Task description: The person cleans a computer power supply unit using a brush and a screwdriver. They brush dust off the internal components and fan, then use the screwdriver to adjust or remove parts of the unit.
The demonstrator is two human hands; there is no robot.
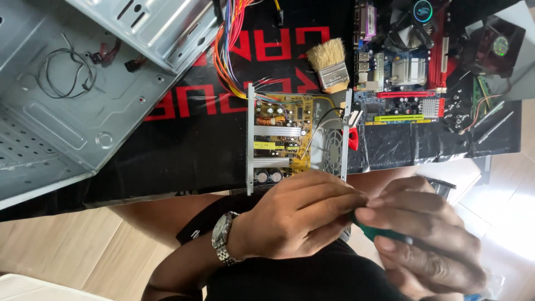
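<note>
In the head view, a green-handled tool [384, 233] is gripped between both hands at the near edge of the counter [184, 145]. The fingers of the left hand [301, 214] are closed on its tip end; the right hand [423, 234] is wrapped around the handle. Just beyond, an opened power supply [290, 139] is seen, with a brush [330, 66] and a motherboard [404, 67] farther off.
</note>
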